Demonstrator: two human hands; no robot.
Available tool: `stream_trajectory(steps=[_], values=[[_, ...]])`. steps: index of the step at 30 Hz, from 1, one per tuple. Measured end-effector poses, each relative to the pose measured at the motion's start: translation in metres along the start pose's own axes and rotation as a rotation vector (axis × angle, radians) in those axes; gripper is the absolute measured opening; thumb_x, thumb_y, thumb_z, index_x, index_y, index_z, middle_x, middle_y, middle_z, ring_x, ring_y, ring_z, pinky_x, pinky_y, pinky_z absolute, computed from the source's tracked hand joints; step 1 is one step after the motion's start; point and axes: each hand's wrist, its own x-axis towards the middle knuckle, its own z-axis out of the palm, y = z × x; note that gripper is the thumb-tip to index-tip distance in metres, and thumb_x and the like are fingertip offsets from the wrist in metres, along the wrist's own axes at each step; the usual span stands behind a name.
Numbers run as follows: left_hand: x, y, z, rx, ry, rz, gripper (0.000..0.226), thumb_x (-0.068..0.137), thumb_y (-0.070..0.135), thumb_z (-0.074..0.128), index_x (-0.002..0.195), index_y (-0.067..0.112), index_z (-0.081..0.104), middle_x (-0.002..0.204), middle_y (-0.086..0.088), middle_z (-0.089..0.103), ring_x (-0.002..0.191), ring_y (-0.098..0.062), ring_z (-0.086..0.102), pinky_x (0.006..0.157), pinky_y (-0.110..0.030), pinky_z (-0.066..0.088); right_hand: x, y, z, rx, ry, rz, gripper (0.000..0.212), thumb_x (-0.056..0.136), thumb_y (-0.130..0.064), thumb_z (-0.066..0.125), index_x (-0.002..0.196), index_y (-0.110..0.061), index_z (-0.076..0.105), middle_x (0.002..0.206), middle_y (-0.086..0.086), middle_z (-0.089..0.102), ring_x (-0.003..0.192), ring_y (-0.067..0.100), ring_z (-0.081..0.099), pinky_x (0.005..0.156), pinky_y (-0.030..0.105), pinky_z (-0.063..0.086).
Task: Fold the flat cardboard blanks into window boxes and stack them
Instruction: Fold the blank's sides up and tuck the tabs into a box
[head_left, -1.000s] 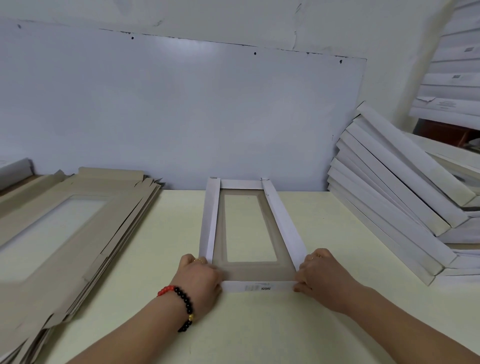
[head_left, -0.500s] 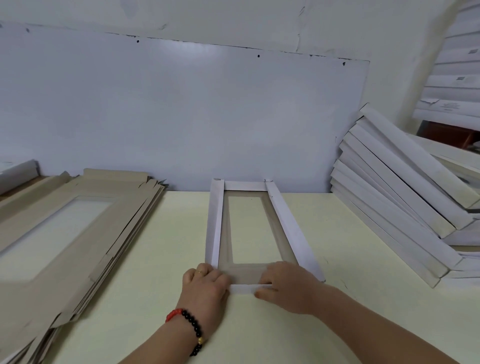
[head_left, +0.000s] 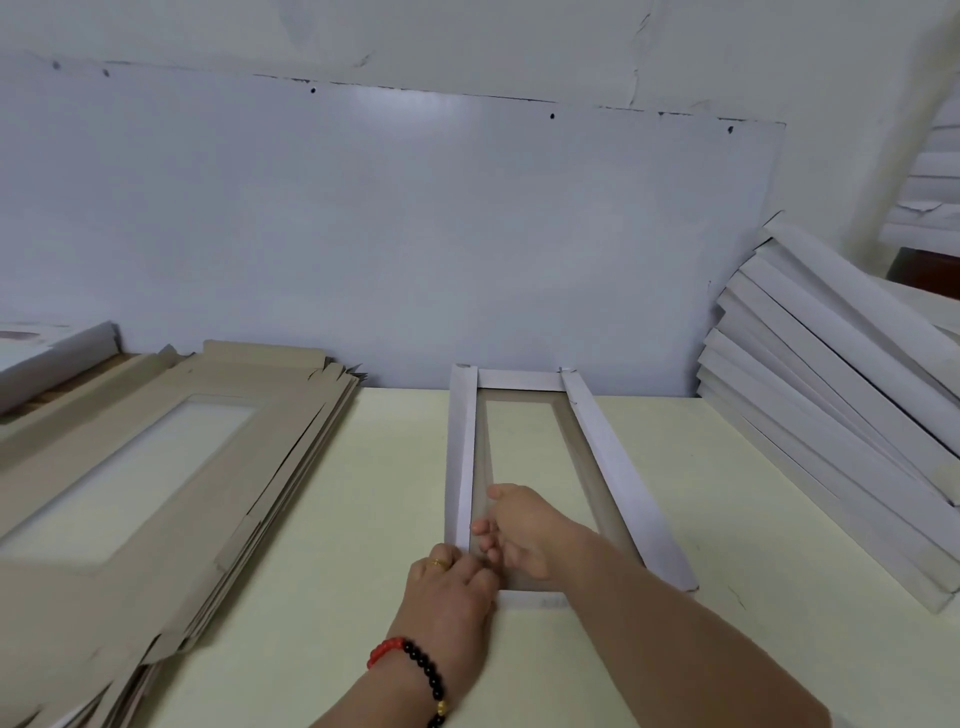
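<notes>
A half-folded window box (head_left: 602, 447) lies on the pale yellow table (head_left: 363, 519), white side walls raised, clear window facing down. My left hand (head_left: 449, 587), with a ring and a bead bracelet, grips the near left corner of the box. My right hand (head_left: 524, 525) reaches across inside the box, its curled fingers at the inner face of the left wall. A thick pile of flat brown blanks (head_left: 156, 467) with window cut-outs lies at the left. Folded white boxes (head_left: 841, 415) lean in a stack at the right.
A grey-white panel (head_left: 395, 234) stands against the wall behind the table. More white boxes (head_left: 930, 197) are piled at the top right, and one white box (head_left: 52, 353) sits at the far left behind the blanks.
My right hand left the near right corner and moved left across the box to the left wall. My left hand stayed at the near left corner. The camera tilted up slightly.
</notes>
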Motion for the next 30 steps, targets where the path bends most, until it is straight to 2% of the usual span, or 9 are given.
stream_trajectory(steps=[5, 9, 12, 15, 16, 18, 21, 24, 30], values=[[0.001, -0.005, 0.005, 0.008, 0.053, 0.017, 0.041, 0.036, 0.015, 0.091, 0.058, 0.026, 0.058, 0.066, 0.013, 0.058, 0.062, -0.015, 0.058, 0.051, -0.021, 0.039, 0.022, -0.007, 0.005, 0.092, -0.005, 0.083, 0.05, 0.096, -0.007, 0.02, 0.142, -0.024, 0.032, 0.077, 0.005, 0.053, 0.048, 0.008, 0.035, 0.042, 0.017, 0.027], [0.001, -0.007, 0.008, -0.035, 0.08, 0.04, 0.041, 0.037, 0.01, 0.088, 0.06, 0.024, 0.056, 0.065, 0.009, 0.053, 0.062, -0.017, 0.057, 0.053, -0.021, 0.041, 0.029, -0.01, 0.004, 0.154, -0.022, 0.095, 0.034, 0.092, -0.002, 0.022, 0.106, -0.016, 0.05, 0.064, 0.001, 0.049, 0.042, 0.005, 0.029, 0.038, 0.015, 0.022], [0.001, -0.009, 0.01, -0.109, 0.061, 0.015, 0.04, 0.042, 0.006, 0.085, 0.065, 0.022, 0.056, 0.072, 0.006, 0.054, 0.065, -0.018, 0.057, 0.056, -0.022, 0.04, 0.031, -0.012, 0.006, 0.168, -0.054, 0.111, 0.025, 0.091, -0.001, 0.029, 0.076, -0.012, 0.044, 0.053, -0.001, 0.045, 0.036, 0.004, 0.028, 0.034, 0.015, 0.021], [-0.001, -0.01, 0.013, -0.151, 0.001, -0.04, 0.022, 0.067, 0.008, 0.065, 0.085, 0.02, 0.062, 0.098, 0.002, 0.052, 0.093, -0.024, 0.052, 0.075, -0.024, 0.036, 0.028, -0.009, 0.003, 0.025, -0.045, 0.129, 0.028, 0.092, -0.006, 0.039, 0.066, -0.013, 0.044, 0.049, -0.003, 0.045, 0.035, 0.004, 0.031, 0.035, 0.015, 0.022], [-0.002, -0.011, 0.015, -0.165, -0.007, -0.065, 0.027, 0.078, 0.012, 0.051, 0.1, 0.022, 0.062, 0.112, 0.002, 0.045, 0.108, -0.025, 0.04, 0.085, -0.023, 0.031, 0.026, -0.008, 0.0, -0.066, -0.04, 0.129, 0.03, 0.093, -0.01, 0.045, 0.064, -0.014, 0.046, 0.048, -0.004, 0.045, 0.035, 0.004, 0.032, 0.035, 0.015, 0.023], [-0.005, -0.014, 0.017, -0.239, 0.032, -0.079, 0.038, 0.086, 0.02, 0.037, 0.116, 0.027, 0.059, 0.125, 0.005, 0.027, 0.12, -0.015, 0.017, 0.097, -0.015, 0.016, 0.021, -0.005, -0.006, -0.261, -0.055, 0.139, 0.033, 0.092, -0.019, 0.056, 0.06, -0.016, 0.05, 0.047, -0.006, 0.044, 0.035, 0.004, 0.034, 0.036, 0.015, 0.024], [-0.004, -0.013, 0.014, -0.342, 0.107, -0.159, 0.026, 0.085, 0.015, 0.051, 0.105, 0.023, 0.067, 0.121, 0.01, 0.022, 0.116, -0.003, 0.013, 0.1, -0.014, 0.022, 0.01, 0.0, -0.01, -0.462, -0.124, 0.173, 0.043, 0.084, -0.025, 0.064, 0.044, -0.02, 0.051, 0.044, -0.006, 0.043, 0.034, 0.006, 0.032, 0.037, 0.016, 0.025], [-0.004, -0.014, 0.011, -0.423, 0.134, -0.272, 0.013, 0.079, 0.007, 0.064, 0.082, 0.018, 0.069, 0.119, 0.008, 0.026, 0.118, -0.008, 0.021, 0.097, -0.022, 0.033, 0.0, 0.004, -0.006, -0.63, -0.157, 0.173, 0.049, 0.078, -0.029, 0.062, 0.032, -0.019, 0.047, 0.039, -0.005, 0.04, 0.033, 0.008, 0.03, 0.037, 0.013, 0.024], [-0.003, -0.015, 0.015, -0.471, 0.155, -0.361, 0.01, 0.074, 0.007, 0.072, 0.068, 0.013, 0.067, 0.106, 0.011, 0.031, 0.109, -0.012, 0.032, 0.092, -0.022, 0.042, -0.005, 0.005, 0.0, -0.629, -0.098, 0.096, 0.037, 0.073, -0.022, 0.062, 0.04, -0.02, 0.046, 0.044, -0.005, 0.042, 0.038, 0.01, 0.031, 0.041, 0.019, 0.026]])
